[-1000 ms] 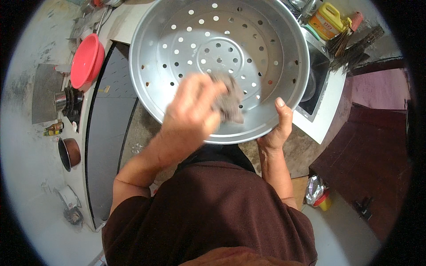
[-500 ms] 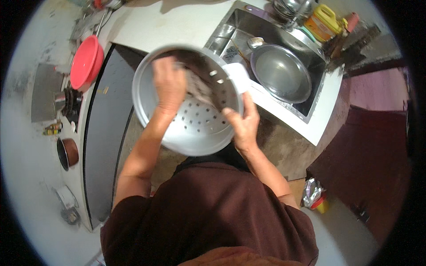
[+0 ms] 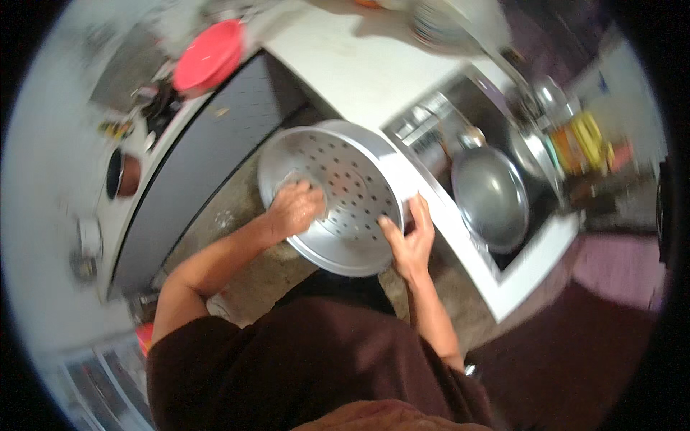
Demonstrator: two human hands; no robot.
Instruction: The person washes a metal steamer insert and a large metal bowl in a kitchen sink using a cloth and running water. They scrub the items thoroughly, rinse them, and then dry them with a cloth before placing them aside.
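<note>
A silver steamer pot [image 3: 352, 248] with a perforated bottom is held tilted in front of my body, its opening toward me. On its right side, my right hand [image 3: 411, 244] grips the rim, thumb on the inside and fingers behind. Inside the pot, my left hand [image 3: 296, 207] presses a greyish cloth [image 3: 291, 179] against the inner wall on the left. Only the cloth's edges show around the curled fingers, and they are blurred.
Behind the pot runs a white counter [image 3: 323, 54] with a metal sink [image 3: 424, 154] on the right; a wide metal pan [image 3: 492, 197] lies in it. A yellow jug [image 3: 586, 140] stands past the sink. Farther left are a pink basin [image 3: 210, 57] and a brown pot [image 3: 123, 174].
My view has turned, so the surroundings sit differently. The left hand has moved with the cloth from the upper part of the pot to its left wall. The right hand still holds the rim.
</note>
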